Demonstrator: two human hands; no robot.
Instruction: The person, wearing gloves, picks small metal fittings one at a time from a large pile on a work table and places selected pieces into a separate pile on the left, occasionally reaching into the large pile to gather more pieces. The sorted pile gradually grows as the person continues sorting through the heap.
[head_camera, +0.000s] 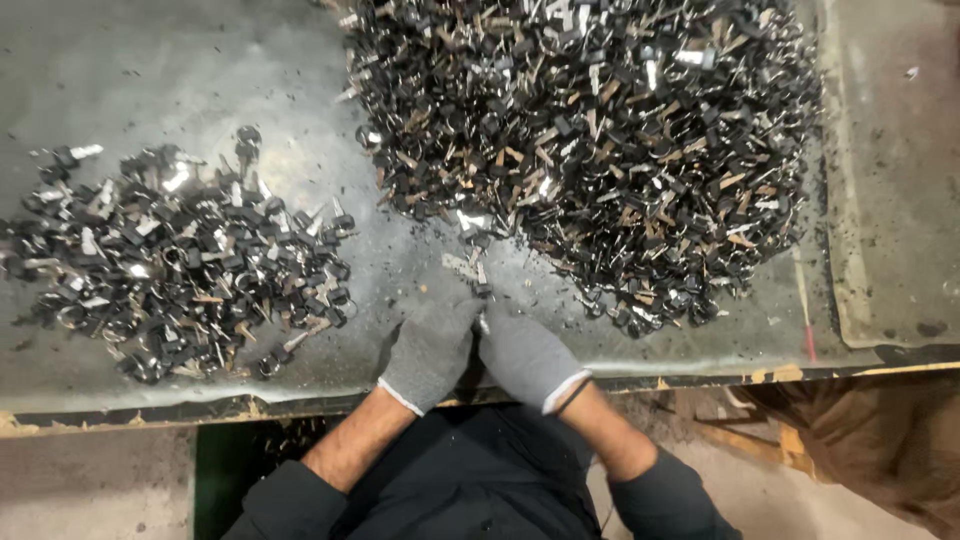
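Both my gloved hands, left hand (432, 345) and right hand (527, 352), meet at the tabletop (150, 70) edge, fingers pinching a small key (478, 272) below the big pile (590, 140); I'm mid-sort, smaller pile (180, 265) lying to the left.

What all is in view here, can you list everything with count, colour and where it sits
Large heap of keys: too many to count, black heads with silver and brassy blades, upper right of the table.
Smaller heap of keys: too many to count, same black and silver mix, left side of the table.
Loose keys: a few, silver and black, just beyond the fingertips.
Table: one, grey metal top with dark specks, worn front edge.
Left hand: one, grey knit glove, resting at the table's front edge, touching the right hand.
Right hand: one, grey knit glove, beside the left; whether it pinches a key cannot be told.
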